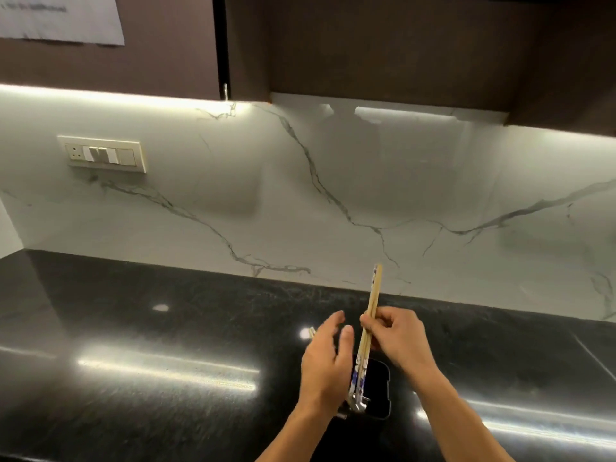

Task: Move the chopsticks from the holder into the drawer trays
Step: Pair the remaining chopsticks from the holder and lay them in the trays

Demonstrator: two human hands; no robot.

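A black holder (pixel 378 391) stands on the dark counter, partly hidden behind my hands. My right hand (pixel 398 338) pinches a pair of wooden chopsticks (pixel 372 301) upright above it; their blue-patterned lower ends (pixel 360 375) hang at the holder's mouth. My left hand (pixel 328 361) hovers just left of the holder with fingers spread, holding nothing. The tip of another chopstick (pixel 312 332) peeks out behind my left hand. No drawer or tray is in view.
The glossy black countertop (pixel 150 328) runs the full width, backed by a white marble wall (pixel 333 195). A switch plate (pixel 101 154) sits on the wall at left. Dark upper cabinets (pixel 400 45) hang overhead.
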